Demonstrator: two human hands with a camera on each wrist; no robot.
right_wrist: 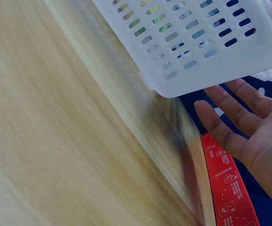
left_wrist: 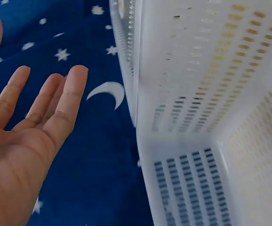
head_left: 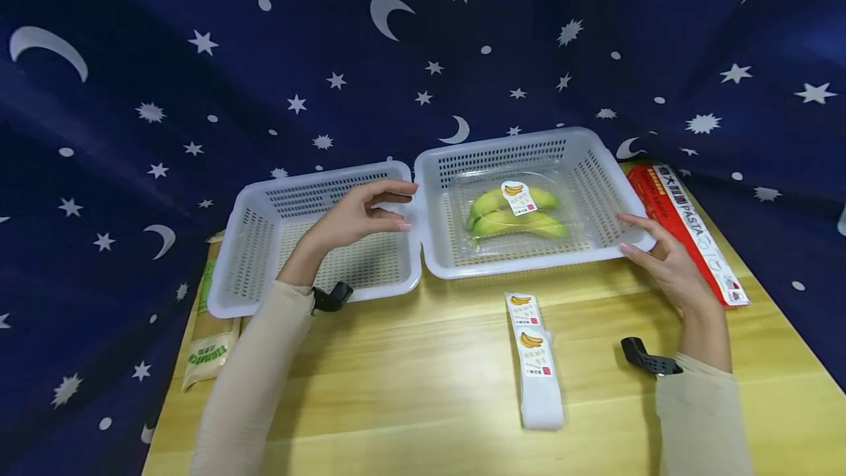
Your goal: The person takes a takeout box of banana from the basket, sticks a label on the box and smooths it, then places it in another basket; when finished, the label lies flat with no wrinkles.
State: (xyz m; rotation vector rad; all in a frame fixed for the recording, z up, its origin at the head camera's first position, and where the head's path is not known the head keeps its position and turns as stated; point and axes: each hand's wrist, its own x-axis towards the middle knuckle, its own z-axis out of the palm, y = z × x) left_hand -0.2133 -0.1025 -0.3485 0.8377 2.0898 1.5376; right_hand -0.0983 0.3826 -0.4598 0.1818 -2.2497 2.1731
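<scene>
Two white plastic baskets stand side by side. My left hand [head_left: 360, 217] is over the left basket [head_left: 317, 286], near where the two rims meet. Its fingers [left_wrist: 70, 101] are loosely extended and hold nothing. Inside the right basket [head_left: 456, 270] lies a clear plastic box [head_left: 581, 237] of bananas [head_left: 518, 225], with a banana-picture label [head_left: 518, 198] on top. My right hand [head_left: 674, 270] is at that basket's near right corner. In the right wrist view its fingers [right_wrist: 220, 129] look relaxed beside the basket; whether a fingertip touches the rim is unclear.
A folded strip of banana labels [head_left: 538, 373] lies on the wooden table [head_left: 410, 388]. To the right is a red pasta package [head_left: 687, 233]. Another package [head_left: 208, 351] lies at the left, partly under the left basket. A dark blue star-patterned cloth [head_left: 370, 57] hangs behind.
</scene>
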